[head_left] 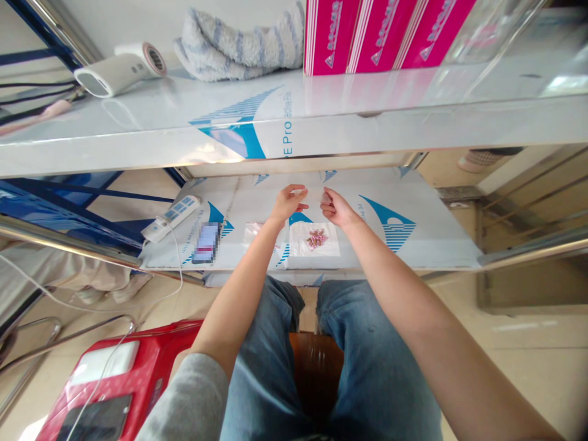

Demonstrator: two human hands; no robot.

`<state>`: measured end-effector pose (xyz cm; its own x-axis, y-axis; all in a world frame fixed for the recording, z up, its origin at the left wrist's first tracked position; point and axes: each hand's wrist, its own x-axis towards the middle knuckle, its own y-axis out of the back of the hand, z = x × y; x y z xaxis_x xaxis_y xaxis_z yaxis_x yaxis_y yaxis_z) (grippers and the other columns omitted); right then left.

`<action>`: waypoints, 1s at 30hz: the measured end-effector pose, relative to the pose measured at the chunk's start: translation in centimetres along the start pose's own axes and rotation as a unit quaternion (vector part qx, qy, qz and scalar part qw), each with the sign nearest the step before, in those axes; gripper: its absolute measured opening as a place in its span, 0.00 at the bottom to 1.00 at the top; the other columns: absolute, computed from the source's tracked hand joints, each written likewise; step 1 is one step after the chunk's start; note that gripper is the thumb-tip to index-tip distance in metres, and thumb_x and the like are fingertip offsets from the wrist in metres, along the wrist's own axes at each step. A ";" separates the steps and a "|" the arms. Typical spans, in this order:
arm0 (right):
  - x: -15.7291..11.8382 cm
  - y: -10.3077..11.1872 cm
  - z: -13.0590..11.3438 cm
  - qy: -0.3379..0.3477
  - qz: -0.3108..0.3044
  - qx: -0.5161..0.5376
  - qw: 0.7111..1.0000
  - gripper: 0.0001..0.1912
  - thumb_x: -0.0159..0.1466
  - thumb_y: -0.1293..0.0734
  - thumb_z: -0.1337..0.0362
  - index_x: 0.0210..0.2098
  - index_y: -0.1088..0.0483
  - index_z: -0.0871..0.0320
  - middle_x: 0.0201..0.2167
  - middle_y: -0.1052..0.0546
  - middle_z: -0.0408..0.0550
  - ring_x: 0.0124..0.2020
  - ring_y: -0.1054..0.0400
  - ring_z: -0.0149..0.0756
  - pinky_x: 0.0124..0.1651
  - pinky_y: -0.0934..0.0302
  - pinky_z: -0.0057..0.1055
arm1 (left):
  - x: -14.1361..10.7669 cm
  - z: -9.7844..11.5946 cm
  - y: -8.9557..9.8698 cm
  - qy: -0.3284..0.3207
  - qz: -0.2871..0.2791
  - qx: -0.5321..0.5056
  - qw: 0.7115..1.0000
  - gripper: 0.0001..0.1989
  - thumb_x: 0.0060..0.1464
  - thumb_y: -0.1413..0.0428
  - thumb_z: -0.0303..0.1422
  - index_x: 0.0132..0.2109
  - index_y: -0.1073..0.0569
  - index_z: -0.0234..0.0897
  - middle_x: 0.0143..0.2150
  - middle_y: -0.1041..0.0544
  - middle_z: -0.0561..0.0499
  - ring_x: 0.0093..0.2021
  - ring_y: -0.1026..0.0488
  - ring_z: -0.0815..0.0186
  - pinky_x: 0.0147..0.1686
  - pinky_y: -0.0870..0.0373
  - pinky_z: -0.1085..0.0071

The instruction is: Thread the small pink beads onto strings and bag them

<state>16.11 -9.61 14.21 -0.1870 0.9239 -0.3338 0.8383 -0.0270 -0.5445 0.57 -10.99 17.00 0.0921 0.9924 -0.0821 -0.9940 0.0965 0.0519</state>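
My left hand (290, 204) hovers above the lower shelf with thumb and forefinger drawn together; anything between them is too small to make out. Across a narrow gap, my right hand (339, 209) is closed, with a small pale, translucent piece (326, 198) at its fingertips. Below the hands, a clear plastic bag (299, 247) lies flat near the shelf's front edge, with a cluster of small pink and gold beads (316, 239) on or in it. Another clear bag (254, 231) lies to its left, partly hidden by my left forearm.
A phone (206, 243) and a white power strip (171, 218) lie on the lower shelf's left side. The upper shelf (367, 131) carries a hair dryer (120, 68), a striped towel (243, 46) and pink boxes (374, 37). A red case (151, 361) stands at lower left.
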 end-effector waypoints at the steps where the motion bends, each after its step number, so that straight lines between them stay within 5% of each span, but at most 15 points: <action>1: 0.0 -0.1 0.1 -0.001 -0.002 -0.001 1.000 0.19 0.61 0.38 0.59 0.20 0.51 0.56 0.11 0.49 0.32 0.10 0.63 0.19 0.11 0.68 0.20 | 0.0 0.0 0.0 0.002 -0.008 -0.013 1.000 0.14 0.46 0.41 0.36 0.41 0.29 0.37 0.29 0.26 0.52 0.25 0.26 0.70 0.25 0.31 0.76; 7: 0.3 0.2 0.4 0.011 0.024 -0.043 0.999 0.19 0.61 0.38 0.57 0.19 0.49 0.56 0.10 0.52 0.32 0.10 0.64 0.20 0.11 0.69 0.20 | 0.0 0.0 0.2 -0.002 0.022 -0.029 0.999 0.15 0.41 0.40 0.27 0.40 0.28 0.33 0.40 0.24 0.44 0.25 0.25 0.71 0.28 0.29 0.74; 11: 0.6 1.2 1.2 0.038 0.074 -0.194 0.977 0.19 0.59 0.37 0.55 0.19 0.46 0.56 0.09 0.51 0.32 0.10 0.63 0.20 0.12 0.69 0.22 | 0.5 -0.4 0.6 -0.018 0.071 -0.012 0.997 0.18 0.41 0.42 0.25 0.43 0.28 0.32 0.45 0.26 0.41 0.24 0.26 0.71 0.28 0.29 0.74; 13: 0.8 1.9 1.9 0.056 0.086 -0.339 0.935 0.19 0.56 0.35 0.55 0.17 0.45 0.56 0.08 0.48 0.34 0.10 0.59 0.21 0.14 0.67 0.24 | 0.8 -0.5 0.8 -0.027 0.094 -0.006 0.995 0.18 0.42 0.43 0.25 0.45 0.29 0.33 0.46 0.26 0.41 0.24 0.26 0.71 0.28 0.29 0.74; 18: 1.7 3.0 3.7 0.060 0.040 -0.657 0.750 0.20 0.52 0.33 0.61 0.10 0.45 0.58 0.07 0.47 0.38 0.13 0.50 0.25 0.18 0.61 0.26 | 0.9 -0.5 1.3 -0.033 0.136 -0.003 0.990 0.18 0.43 0.45 0.24 0.45 0.29 0.33 0.47 0.27 0.42 0.24 0.26 0.73 0.27 0.31 0.76; 21: 2.2 3.4 4.8 0.023 -0.030 -0.715 0.699 0.19 0.49 0.32 0.64 0.09 0.43 0.58 0.08 0.43 0.40 0.14 0.48 0.25 0.19 0.58 0.26 | 0.8 -0.3 1.6 -0.035 0.138 -0.004 0.990 0.14 0.44 0.45 0.26 0.41 0.28 0.33 0.41 0.25 0.45 0.26 0.27 0.73 0.28 0.31 0.76; 30: 4.0 5.6 7.5 0.026 -0.051 -0.675 0.735 0.17 0.49 0.31 0.64 0.10 0.40 0.59 0.09 0.38 0.39 0.13 0.47 0.24 0.18 0.56 0.25 | 1.1 -1.1 2.7 -0.059 0.143 0.014 0.988 0.09 0.42 0.46 0.27 0.35 0.27 0.35 0.34 0.24 0.50 0.26 0.28 0.72 0.31 0.31 0.73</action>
<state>16.22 -8.88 4.03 -0.2932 0.9095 -0.2947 0.5719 0.4139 0.7082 -2.10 -9.71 15.99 -0.1837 0.9813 0.0568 -0.9785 -0.1881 0.0845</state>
